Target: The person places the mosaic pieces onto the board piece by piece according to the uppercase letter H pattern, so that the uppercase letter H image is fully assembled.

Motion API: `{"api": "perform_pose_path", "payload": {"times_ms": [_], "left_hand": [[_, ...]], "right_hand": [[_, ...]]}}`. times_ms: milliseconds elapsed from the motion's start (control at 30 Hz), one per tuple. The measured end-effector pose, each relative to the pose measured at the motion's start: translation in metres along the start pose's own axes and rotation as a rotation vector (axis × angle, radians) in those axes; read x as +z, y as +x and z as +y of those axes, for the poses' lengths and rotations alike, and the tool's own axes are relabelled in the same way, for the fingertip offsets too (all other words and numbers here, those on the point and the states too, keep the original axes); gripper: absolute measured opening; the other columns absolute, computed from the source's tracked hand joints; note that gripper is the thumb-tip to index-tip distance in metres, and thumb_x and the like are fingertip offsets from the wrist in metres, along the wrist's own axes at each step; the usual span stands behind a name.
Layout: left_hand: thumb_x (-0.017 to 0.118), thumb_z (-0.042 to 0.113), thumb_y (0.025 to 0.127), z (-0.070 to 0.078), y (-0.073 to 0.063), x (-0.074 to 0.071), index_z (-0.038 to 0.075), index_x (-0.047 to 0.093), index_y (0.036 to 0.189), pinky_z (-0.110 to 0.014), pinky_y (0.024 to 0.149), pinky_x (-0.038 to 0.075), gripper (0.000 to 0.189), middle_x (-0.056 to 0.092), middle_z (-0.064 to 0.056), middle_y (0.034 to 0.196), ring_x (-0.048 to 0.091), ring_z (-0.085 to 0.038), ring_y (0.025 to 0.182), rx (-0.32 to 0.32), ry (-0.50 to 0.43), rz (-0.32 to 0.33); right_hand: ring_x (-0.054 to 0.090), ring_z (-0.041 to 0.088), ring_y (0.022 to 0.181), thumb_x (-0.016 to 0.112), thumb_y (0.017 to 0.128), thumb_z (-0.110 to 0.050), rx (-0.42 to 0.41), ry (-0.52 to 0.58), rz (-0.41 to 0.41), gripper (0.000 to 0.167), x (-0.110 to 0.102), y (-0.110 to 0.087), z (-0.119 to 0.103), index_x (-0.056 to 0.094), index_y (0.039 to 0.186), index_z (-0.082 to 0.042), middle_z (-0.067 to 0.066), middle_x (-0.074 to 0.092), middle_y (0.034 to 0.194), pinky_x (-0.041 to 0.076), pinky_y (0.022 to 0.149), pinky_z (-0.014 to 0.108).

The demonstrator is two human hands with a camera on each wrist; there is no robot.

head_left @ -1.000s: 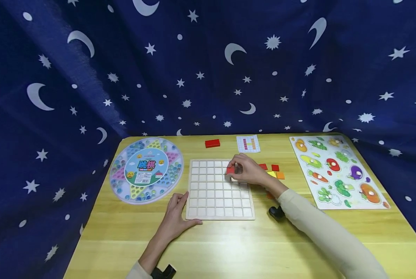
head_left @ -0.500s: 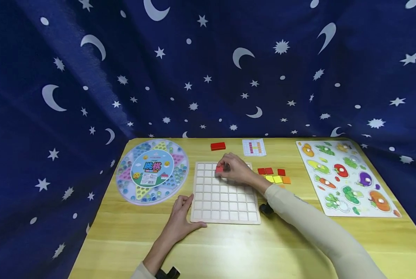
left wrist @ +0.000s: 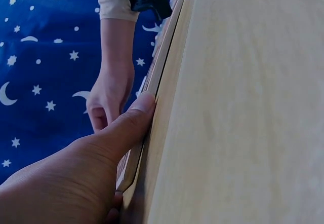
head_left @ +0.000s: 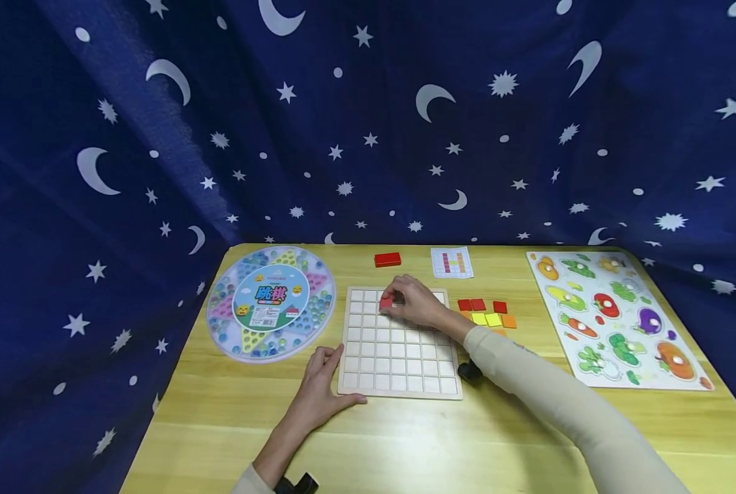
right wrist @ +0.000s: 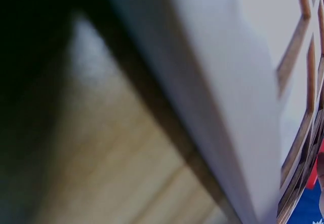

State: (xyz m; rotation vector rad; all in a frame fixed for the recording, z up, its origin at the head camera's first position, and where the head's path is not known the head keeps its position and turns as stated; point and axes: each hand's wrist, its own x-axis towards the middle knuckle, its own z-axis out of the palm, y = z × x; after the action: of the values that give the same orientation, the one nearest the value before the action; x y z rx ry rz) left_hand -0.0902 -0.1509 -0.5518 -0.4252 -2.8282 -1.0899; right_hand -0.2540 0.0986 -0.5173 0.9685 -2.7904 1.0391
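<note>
My right hand (head_left: 413,302) pinches a red square tile (head_left: 385,302) between thumb and fingers over the upper part of a pale wooden grid board (head_left: 398,367). Whether the tile touches the board is hard to tell. At the board's near left corner rests my left hand (head_left: 319,391), the index finger against the left side and the straight thumb (left wrist: 139,107) along the near edge. In the right wrist view, a blurred board edge fills the middle, and the red tile (right wrist: 312,180) shows at the right border beside a fingertip.
Right of the board lie loose red tiles (head_left: 499,307), yellow tiles (head_left: 493,320) and orange tiles (head_left: 509,321). Behind stand a red block (head_left: 387,260) and a pattern card (head_left: 452,263). A round marble game (head_left: 270,305) lies left, a vegetable puzzle (head_left: 614,315) right.
The right hand has moved left across the board with the red tile, then stayed nearly still. The left hand keeps its place at the corner. The head view has shifted slightly.
</note>
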Motion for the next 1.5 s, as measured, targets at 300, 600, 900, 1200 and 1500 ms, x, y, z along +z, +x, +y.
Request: {"api": "perform_pose_path", "payload": {"times_ms": [300, 600, 900, 1200, 1500], "left_hand": [[0.087, 0.054, 0.06, -0.001, 0.002, 0.001, 0.005, 0.046, 0.146, -0.04, 0.092, 0.042, 0.107, 0.047, -0.002, 0.117, 0.043, -0.014, 0.103, 0.004, -0.01, -0.005], [0.087, 0.055, 0.06, -0.002, 0.002, 0.0, 0.003, 0.046, 0.145, -0.039, 0.091, 0.043, 0.108, 0.047, -0.003, 0.117, 0.043, -0.014, 0.103, -0.002, 0.003, -0.001], [0.088, 0.053, 0.06, 0.0, 0.002, -0.001, 0.003, 0.046, 0.145, -0.04, 0.092, 0.042, 0.107, 0.047, -0.003, 0.117, 0.043, -0.016, 0.104, -0.015, -0.007, -0.007], [0.088, 0.053, 0.061, -0.001, 0.002, 0.0, 0.005, 0.045, 0.146, -0.037, 0.091, 0.041, 0.107, 0.047, -0.001, 0.116, 0.043, -0.013, 0.103, -0.025, -0.035, -0.027], [0.087, 0.053, 0.061, -0.002, 0.002, -0.001, 0.005, 0.045, 0.146, -0.037, 0.092, 0.041, 0.107, 0.047, -0.001, 0.116, 0.042, -0.013, 0.104, -0.018, -0.036, -0.029]], "right_hand": [[0.046, 0.014, 0.081, 0.082, 0.08, -0.028, -0.018, -0.012, -0.012, 0.025, 0.005, -0.001, 0.003, 0.073, 0.096, -0.012, 0.001, 0.061, 0.088, 0.039, 0.074, 0.03], [0.046, 0.014, 0.08, 0.085, 0.075, -0.029, -0.031, 0.014, 0.034, 0.029, 0.01, -0.001, 0.004, 0.074, 0.096, -0.013, 0.0, 0.06, 0.086, 0.035, 0.077, 0.033], [0.047, 0.016, 0.082, 0.086, 0.074, -0.03, -0.006, 0.034, 0.028, 0.031, 0.012, -0.002, 0.005, 0.073, 0.096, -0.012, 0.001, 0.059, 0.086, 0.034, 0.08, 0.035], [0.047, 0.015, 0.084, 0.085, 0.076, -0.031, 0.012, 0.022, -0.011, 0.032, 0.013, -0.003, 0.008, 0.072, 0.099, -0.013, -0.001, 0.059, 0.088, 0.033, 0.081, 0.034], [0.045, 0.014, 0.083, 0.084, 0.076, -0.033, 0.006, 0.027, -0.01, 0.031, 0.014, -0.002, 0.012, 0.073, 0.099, -0.016, -0.002, 0.059, 0.089, 0.033, 0.081, 0.035]]}}
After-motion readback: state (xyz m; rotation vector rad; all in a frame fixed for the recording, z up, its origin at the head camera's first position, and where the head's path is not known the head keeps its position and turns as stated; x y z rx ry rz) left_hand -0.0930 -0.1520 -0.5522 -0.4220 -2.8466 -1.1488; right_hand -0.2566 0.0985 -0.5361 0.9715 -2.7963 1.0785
